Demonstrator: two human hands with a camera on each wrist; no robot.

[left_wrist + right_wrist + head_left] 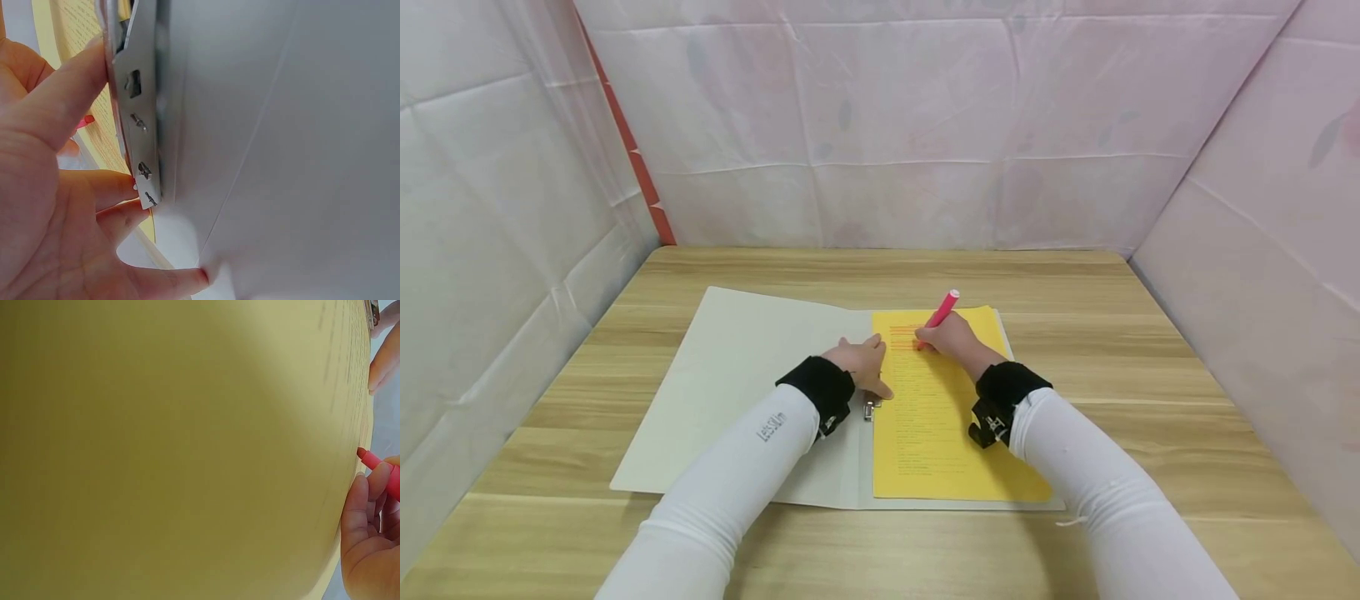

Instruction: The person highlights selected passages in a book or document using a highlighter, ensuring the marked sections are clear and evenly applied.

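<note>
An open folder (730, 375) lies flat on a table (1150, 350), walled by sheeting (925, 125) behind and to both sides. A printed sheet (925, 442) sits on the folder's right half, with a clip (869, 408) at its left edge near the fold. The left hand (865, 365) rests on the fold beside the clip. To its right, the right hand (953, 337) holds a pen (942, 310) with its tip on the sheet's upper part.
</note>
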